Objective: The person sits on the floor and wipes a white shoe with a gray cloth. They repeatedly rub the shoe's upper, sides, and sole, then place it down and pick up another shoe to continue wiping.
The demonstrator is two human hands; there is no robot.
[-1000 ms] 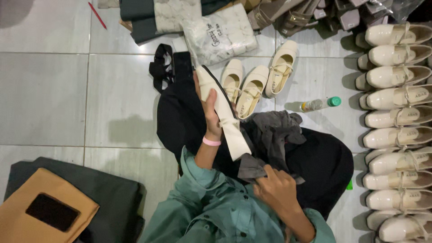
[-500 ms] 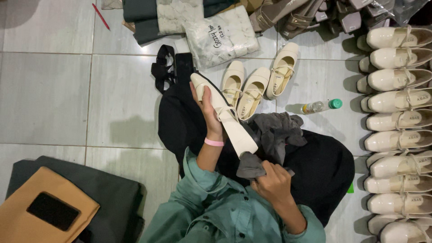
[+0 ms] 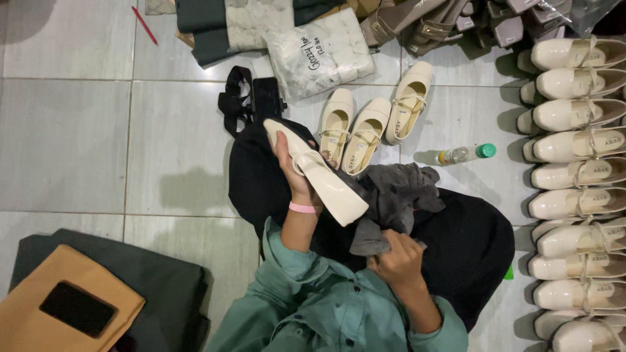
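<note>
My left hand (image 3: 293, 171), with a pink band at the wrist, grips a cream flat shoe (image 3: 319, 175) sole-up over my lap. My right hand (image 3: 398, 259) is closed on a corner of a grey cloth (image 3: 398, 192) that lies bunched on my black skirt (image 3: 469, 248), just right of the shoe. The cloth's upper part touches the shoe's side. Three more cream shoes (image 3: 368, 127) lie on the tiled floor just beyond my knees.
A column of cream shoes (image 3: 577, 169) lines the right edge. A small bottle with a green cap (image 3: 464, 154) lies on the tiles. A white plastic bag (image 3: 319, 55) and dark folded items sit at the top. A tan box with a black phone (image 3: 75, 308) rests lower left.
The shoe in my left hand has tilted and shifted slightly right. My right hand has moved up and gathered the grey cloth closer to the shoe.
</note>
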